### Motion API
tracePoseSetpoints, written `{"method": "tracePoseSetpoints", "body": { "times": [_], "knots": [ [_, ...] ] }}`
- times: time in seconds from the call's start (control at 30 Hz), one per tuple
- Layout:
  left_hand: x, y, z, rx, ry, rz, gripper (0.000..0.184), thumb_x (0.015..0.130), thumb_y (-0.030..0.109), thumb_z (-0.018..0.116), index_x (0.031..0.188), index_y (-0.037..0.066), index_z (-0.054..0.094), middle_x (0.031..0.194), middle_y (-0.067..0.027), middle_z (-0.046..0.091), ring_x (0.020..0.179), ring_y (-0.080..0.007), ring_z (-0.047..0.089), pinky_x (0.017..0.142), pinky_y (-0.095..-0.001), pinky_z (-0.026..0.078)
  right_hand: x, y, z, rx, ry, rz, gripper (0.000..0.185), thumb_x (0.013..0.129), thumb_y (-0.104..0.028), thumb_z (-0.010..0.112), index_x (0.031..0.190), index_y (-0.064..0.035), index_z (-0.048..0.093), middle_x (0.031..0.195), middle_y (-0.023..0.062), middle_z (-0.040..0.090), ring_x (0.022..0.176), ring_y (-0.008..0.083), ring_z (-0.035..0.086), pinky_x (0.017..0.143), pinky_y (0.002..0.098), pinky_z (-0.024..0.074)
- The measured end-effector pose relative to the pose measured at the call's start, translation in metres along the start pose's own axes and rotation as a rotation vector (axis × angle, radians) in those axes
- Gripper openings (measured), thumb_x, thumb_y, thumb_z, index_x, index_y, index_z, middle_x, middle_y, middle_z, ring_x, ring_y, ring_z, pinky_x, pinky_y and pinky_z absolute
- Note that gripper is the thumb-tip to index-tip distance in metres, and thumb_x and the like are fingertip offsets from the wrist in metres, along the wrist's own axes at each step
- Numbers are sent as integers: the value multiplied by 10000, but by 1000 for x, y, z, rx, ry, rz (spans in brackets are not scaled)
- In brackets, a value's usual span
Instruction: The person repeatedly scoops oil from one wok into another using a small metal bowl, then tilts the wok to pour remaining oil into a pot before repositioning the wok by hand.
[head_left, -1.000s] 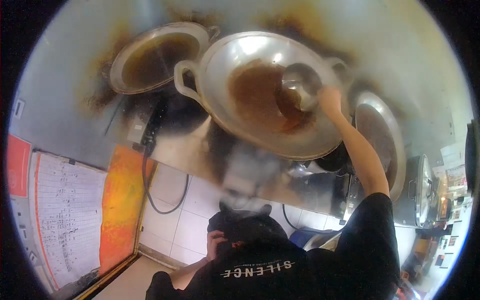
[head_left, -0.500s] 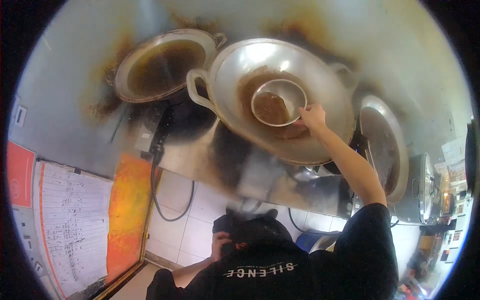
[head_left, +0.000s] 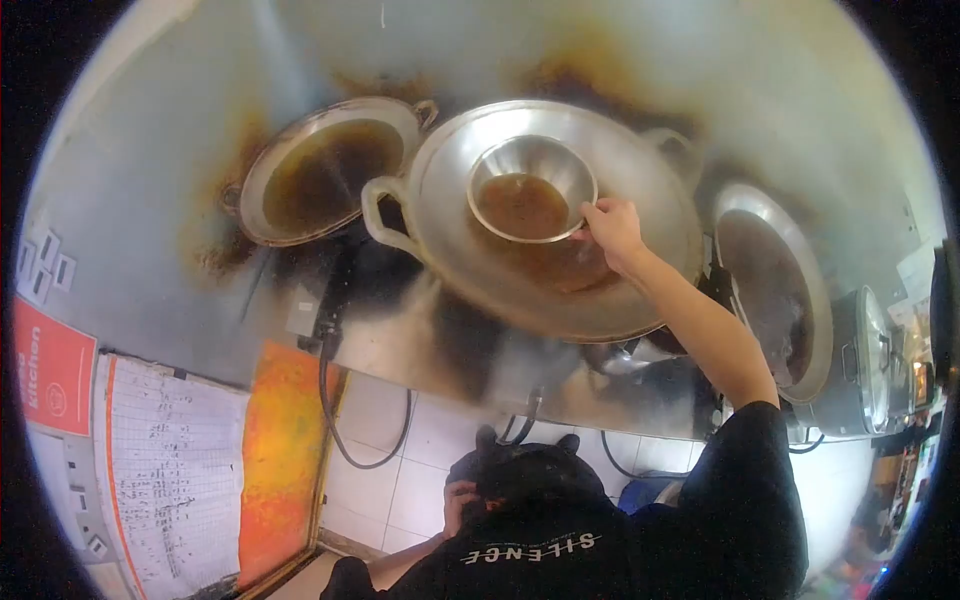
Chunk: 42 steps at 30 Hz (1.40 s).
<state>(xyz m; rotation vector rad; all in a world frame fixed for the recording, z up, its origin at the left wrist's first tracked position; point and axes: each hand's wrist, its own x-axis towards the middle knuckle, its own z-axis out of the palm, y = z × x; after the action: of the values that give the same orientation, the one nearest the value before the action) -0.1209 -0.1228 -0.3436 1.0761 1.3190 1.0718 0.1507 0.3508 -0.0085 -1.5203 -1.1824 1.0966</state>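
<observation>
My right hand (head_left: pixel 612 232) pinches the rim of a round metal bowl (head_left: pixel 567 165) at its lower right edge. Brown liquid (head_left: pixel 522 205) covers the bowl's bottom. The bowl is over a large metal wok (head_left: pixel 450 155), where more brown liquid (head_left: pixel 570 268) pools. Whether the bowl touches that liquid is hidden. Low in the view, my left hand (head_left: pixel 461 505) is close to my body, its fingers curled against something black; what they hold, if anything, cannot be made out.
To the left sits a smaller wok (head_left: pixel 285 222) with dark liquid. A wide pan (head_left: pixel 760 205) of brown liquid stands right, beside a lidded pot (head_left: pixel 870 365). Black hoses (head_left: pixel 330 430) hang below the stove front. A handwritten sheet (head_left: pixel 170 470) is at lower left.
My right hand has shifted the bowl slightly up and left within the wok. Its liquid now spreads across the bottom instead of lying to one side. The whole view has shifted a little.
</observation>
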Motion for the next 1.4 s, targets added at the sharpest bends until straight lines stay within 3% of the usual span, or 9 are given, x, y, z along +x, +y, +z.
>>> {"method": "tracePoseSetpoints", "body": {
  "times": [0.1, 0.2, 0.4, 0.8, 0.9, 1.0, 1.1, 1.2, 1.4],
  "knots": [
    [7, -12, 5, 40, -65, 3, 299, 672, 111, 710, 928, 68, 561, 1049, -148, 527, 1009, -302, 508, 878, -393, 406, 2, -4, -22, -139, 68, -113, 222, 798, -75, 586, 730, 135, 611, 690, 133, 613, 596, 164, 625, 523, 269, 553],
    [19, -14, 23, 77, 105, 157, 234, 592, 2, 638, 811, -82, 636, 721, -150, 622, 530, -223, 596, 497, -315, 504, -5, -9, -46, -229, 99, -110, 215, 795, -84, 593, 732, 119, 621, 691, 135, 616, 592, 151, 612, 529, 272, 557],
    [12, 39, 37, 58, -81, -43, 293, 682, 122, 702, 942, 82, 574, 1064, -147, 519, 1032, -298, 503, 879, -379, 408, -7, 6, -89, -424, 228, -334, 277, 746, -186, 597, 648, 72, 610, 575, 184, 601, 546, 280, 644, 574, 360, 505],
    [11, 40, 58, 102, -77, 99, 239, 709, 83, 678, 922, 94, 571, 1058, -142, 512, 1022, -288, 504, 887, -394, 409, -24, -8, -129, -640, 355, -669, 281, 766, -209, 597, 647, 46, 587, 612, 217, 574, 582, 382, 584, 574, 418, 460],
    [18, 13, 62, 119, 187, 234, 141, 596, -17, 644, 735, -16, 667, 707, -110, 650, 624, -204, 623, 497, -294, 489, -32, -21, -130, -712, 377, -756, 258, 774, -192, 599, 658, 38, 580, 616, 212, 575, 580, 379, 582, 566, 415, 455],
    [12, 7, 53, 181, 181, 268, 141, 604, -37, 642, 745, -29, 647, 733, -132, 647, 610, -223, 629, 499, -321, 512, -34, -29, -127, -688, 394, -862, 224, 788, -157, 599, 674, 33, 572, 624, 202, 571, 569, 360, 577, 545, 391, 451],
    [7, 12, 44, 69, -93, 104, 255, 718, 149, 685, 932, 71, 571, 1061, -153, 508, 1016, -295, 504, 883, -392, 405, -32, -41, -127, -681, 412, -949, 174, 791, -109, 607, 694, 28, 565, 639, 188, 567, 554, 332, 567, 528, 361, 445],
    [18, 16, 50, 71, 159, 244, 147, 578, -64, 635, 722, -35, 628, 690, -138, 622, 531, -220, 607, 465, -304, 487, -27, -53, -126, -747, 488, -1090, 104, 785, -77, 631, 753, 14, 594, 658, 155, 576, 534, 277, 562, 516, 336, 448],
    [11, 43, 41, 120, -57, 188, 295, 734, 211, 678, 954, 56, 556, 1040, -181, 513, 993, -303, 513, 847, -389, 424, -21, -66, -119, -747, 566, -1128, 124, 772, -83, 654, 856, 7, 636, 713, 142, 614, 557, 254, 594, 530, 325, 468]
  ]
}}
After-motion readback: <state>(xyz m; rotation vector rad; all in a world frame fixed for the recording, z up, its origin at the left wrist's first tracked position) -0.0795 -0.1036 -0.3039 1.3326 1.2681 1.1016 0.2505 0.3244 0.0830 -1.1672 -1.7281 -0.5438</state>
